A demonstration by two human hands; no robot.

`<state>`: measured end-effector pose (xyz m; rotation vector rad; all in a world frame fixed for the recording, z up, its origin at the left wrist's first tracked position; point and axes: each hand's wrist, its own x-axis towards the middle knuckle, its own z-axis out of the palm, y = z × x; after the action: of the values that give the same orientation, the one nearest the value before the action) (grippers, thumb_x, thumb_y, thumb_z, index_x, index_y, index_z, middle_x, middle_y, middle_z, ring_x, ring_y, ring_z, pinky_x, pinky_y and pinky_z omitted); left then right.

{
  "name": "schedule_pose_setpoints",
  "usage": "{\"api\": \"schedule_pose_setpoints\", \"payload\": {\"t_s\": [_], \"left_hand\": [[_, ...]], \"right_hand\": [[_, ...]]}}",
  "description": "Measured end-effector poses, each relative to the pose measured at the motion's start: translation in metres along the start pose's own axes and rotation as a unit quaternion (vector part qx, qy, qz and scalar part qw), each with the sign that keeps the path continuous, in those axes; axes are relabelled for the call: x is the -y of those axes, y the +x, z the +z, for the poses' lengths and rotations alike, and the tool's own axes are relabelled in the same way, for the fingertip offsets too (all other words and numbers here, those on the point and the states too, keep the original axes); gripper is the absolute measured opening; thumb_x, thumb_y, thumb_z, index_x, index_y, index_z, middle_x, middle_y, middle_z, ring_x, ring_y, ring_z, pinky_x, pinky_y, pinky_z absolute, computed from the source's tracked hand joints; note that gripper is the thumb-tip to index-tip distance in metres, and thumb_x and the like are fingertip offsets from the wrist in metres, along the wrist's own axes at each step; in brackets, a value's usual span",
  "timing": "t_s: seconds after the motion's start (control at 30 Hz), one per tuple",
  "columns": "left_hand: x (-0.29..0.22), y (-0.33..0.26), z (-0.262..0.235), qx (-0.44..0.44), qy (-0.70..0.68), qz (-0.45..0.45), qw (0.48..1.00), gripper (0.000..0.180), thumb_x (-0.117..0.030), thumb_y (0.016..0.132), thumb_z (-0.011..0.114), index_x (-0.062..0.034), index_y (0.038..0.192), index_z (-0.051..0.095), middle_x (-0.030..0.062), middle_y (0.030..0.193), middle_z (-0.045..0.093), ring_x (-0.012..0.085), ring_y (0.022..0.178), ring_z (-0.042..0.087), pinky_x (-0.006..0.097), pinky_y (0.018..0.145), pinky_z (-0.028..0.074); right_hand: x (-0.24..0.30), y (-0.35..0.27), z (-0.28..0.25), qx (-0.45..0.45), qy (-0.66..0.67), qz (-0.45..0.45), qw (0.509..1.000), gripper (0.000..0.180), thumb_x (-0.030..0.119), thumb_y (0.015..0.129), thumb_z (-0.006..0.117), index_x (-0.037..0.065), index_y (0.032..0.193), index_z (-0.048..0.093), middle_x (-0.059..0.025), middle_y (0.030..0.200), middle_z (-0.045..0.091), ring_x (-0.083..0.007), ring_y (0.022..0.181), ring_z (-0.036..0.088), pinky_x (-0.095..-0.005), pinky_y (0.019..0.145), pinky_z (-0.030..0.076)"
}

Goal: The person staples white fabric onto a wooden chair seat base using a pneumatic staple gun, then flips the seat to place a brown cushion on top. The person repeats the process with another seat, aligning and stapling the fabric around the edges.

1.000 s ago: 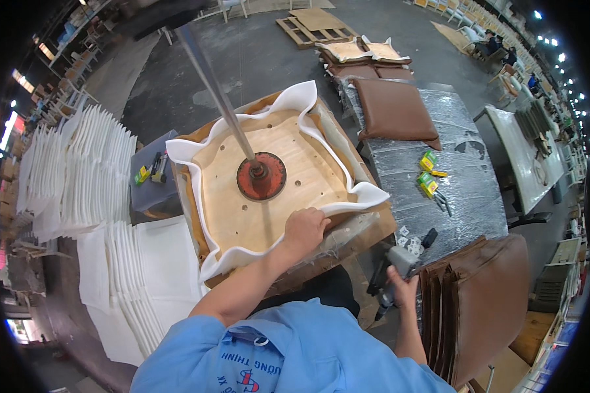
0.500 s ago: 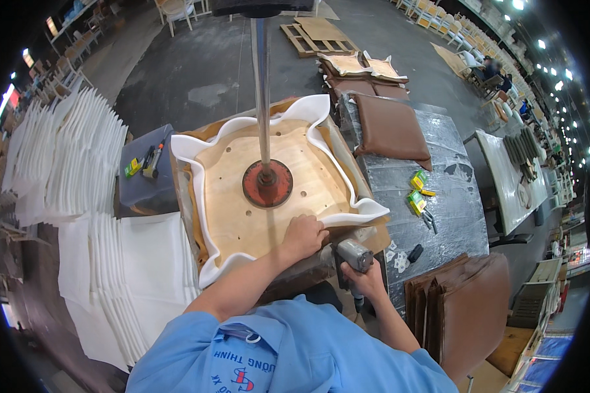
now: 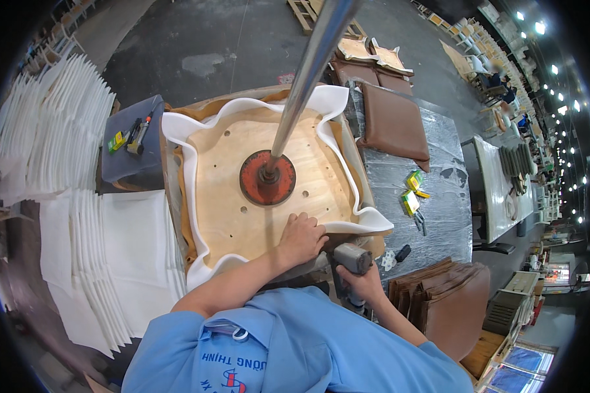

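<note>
A pale wooden seat panel (image 3: pixel 219 209) lies in front of me, with wavy white padding (image 3: pixel 373 221) and a tan-brown cover (image 3: pixel 187 226) standing up around its edges. A round red press foot (image 3: pixel 250 180) on a metal rod (image 3: pixel 301 88) bears down on the panel's middle. At the panel's near edge, my left hand (image 3: pixel 301 240) has its fingers curled over the cover and padding; their grip is partly hidden. My right hand (image 3: pixel 366 283) is closed around a grey staple gun (image 3: pixel 353 259), held close to the near right edge. The gun's nose is hidden from view.
White padding sheets (image 3: pixel 137 229) are stacked on the left, near a blue-grey padded stool (image 3: pixel 128 160) with tools. The plastic-covered table (image 3: pixel 442 196) on the right holds a brown cushion (image 3: pixel 393 128) and yellow-green boxes (image 3: pixel 411 202). Brown covers (image 3: pixel 455 298) stand stacked at the near right.
The view has shifted and tilted, so the rod now slants. My left hand stays at the near edge with its fingers slightly farther in. The staple gun has swung slightly and sits nearer the edge.
</note>
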<state>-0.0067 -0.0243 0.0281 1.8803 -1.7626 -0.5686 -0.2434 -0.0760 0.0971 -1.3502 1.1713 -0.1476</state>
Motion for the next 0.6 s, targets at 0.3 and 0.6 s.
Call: {"api": "schedule_pose_setpoints", "payload": {"t_s": [0.3, 0.6], "left_hand": [[0.011, 0.002, 0.013, -0.099, -0.069, -0.026, 0.992, 0.019, -0.025, 0.098, 0.077, -0.0074, 0.090, 0.078, 0.0110, 0.097, 0.070, 0.0342, 0.105, 0.061, 0.051, 0.096, 0.044], [0.011, -0.001, 0.009, -0.079, -0.056, -0.036, 0.995, 0.016, -0.023, 0.096, 0.075, -0.0078, 0.091, 0.080, 0.0098, 0.099, 0.072, 0.0312, 0.111, 0.063, 0.047, 0.101, 0.047]], "right_hand": [[0.030, 0.006, -0.003, 0.006, -0.057, -0.014, 0.998, 0.058, 0.019, 0.100, 0.087, 0.002, 0.151, 0.065, -0.0056, 0.101, 0.075, -0.0133, 0.073, 0.071, -0.0320, 0.064, 0.059], [0.064, 0.039, -0.002, 0.028, -0.135, 0.017, 0.990, 0.034, 0.019, 0.100, 0.087, -0.001, 0.124, 0.075, -0.0035, 0.088, 0.074, -0.0131, 0.066, 0.069, -0.0320, 0.060, 0.056]]}}
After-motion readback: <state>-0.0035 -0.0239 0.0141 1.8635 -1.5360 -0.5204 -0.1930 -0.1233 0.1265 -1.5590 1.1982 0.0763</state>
